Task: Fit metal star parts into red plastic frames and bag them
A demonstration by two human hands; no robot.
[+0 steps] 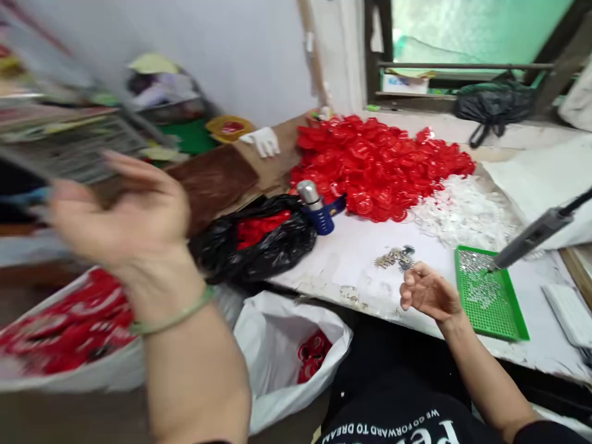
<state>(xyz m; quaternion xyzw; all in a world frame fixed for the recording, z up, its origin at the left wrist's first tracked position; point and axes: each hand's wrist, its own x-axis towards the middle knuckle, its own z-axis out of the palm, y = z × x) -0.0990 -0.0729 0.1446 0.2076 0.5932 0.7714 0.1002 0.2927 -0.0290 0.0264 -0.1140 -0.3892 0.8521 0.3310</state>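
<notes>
Green perforated plastic tray (pixel 490 319) with small silvery pieces (pixel 483 291), on white-topped table (pixel 333 262), just beside right hand (pixel 431 293). Right hand: fingers half curled; pinching or not, cannot tell. Grey toothed metal discs (pixel 394 258): clustered near right fingertips. Left hand (pixel 127 216): raised, blurred, palm open, fingers loosely spread, apart from tray.
</notes>
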